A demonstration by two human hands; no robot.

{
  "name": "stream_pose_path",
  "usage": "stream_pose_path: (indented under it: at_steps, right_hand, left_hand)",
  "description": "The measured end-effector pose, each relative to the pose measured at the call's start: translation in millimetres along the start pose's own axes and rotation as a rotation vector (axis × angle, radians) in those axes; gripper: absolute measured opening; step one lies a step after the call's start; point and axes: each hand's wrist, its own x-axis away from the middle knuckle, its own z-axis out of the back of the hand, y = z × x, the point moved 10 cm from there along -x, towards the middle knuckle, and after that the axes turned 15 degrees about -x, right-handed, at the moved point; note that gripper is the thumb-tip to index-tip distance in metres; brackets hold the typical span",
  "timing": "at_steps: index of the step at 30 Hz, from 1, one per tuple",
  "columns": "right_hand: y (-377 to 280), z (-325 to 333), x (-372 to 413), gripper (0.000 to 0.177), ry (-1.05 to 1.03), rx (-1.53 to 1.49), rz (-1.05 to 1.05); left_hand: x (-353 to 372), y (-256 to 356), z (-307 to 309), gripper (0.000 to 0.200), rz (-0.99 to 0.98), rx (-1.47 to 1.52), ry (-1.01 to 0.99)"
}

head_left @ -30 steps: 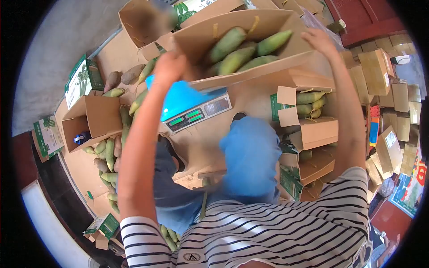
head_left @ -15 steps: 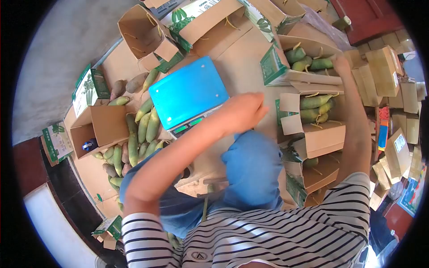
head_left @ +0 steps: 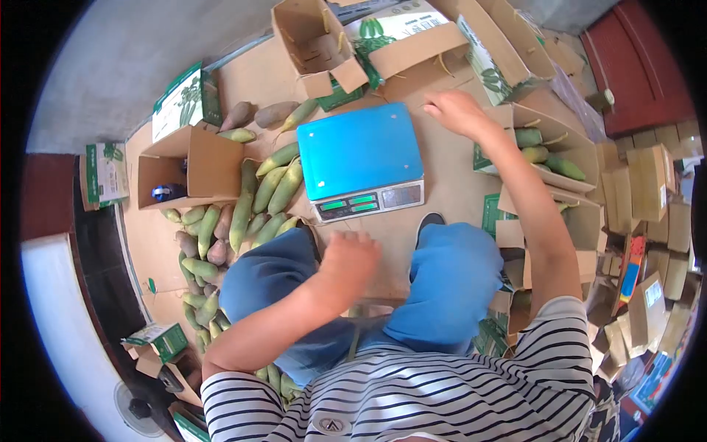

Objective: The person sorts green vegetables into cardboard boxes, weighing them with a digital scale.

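A digital scale with a bare blue platform [head_left: 361, 147] stands on the floor ahead of my knees. My right hand [head_left: 455, 112] is closed beyond the scale's upper right corner, beside an upright carton [head_left: 541, 118] of green radishes [head_left: 565, 167]. Whatever its fingers may hold is hidden. Over my lap, below the scale's display, my left hand [head_left: 352, 261] is smeared by motion, its fingers bent downward; I cannot see anything in it. Many loose green radishes [head_left: 271, 188], some purplish, lie in a pile left of the scale.
An open carton [head_left: 215, 166] holding a dark blue object stands behind the pile. Another open carton [head_left: 313, 44] is beyond the scale. More cartons [head_left: 582, 221] line my right side, with stacked brown boxes [head_left: 648, 184] farther off.
My right hand has left the radish carton and moved left toward the scale. My left hand has drawn back from beside the scale to over my lap. The view has shifted.
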Motion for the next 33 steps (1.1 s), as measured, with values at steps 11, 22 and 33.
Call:
stream_pose_path:
  at_steps: [11, 22, 33]
  right_hand:
    - [-82.2, -127.4, -193.5, 0.037, 0.181, -0.093, 0.139]
    - [-81.1, -79.4, -224.9, 0.020, 0.346, -0.132, 0.063]
    - [-148.6, 54.4, -52.6, 0.018, 0.106, -0.245, 0.367]
  left_hand:
    - [14.6, -26.4, 13.5, 0.018, 0.135, 0.016, 0.164]
    - [36.8, -44.5, 19.8, 0.016, 0.202, -0.007, 0.210]
    - [37.8, -29.2, 15.3, 0.017, 0.159, -0.019, 0.165]
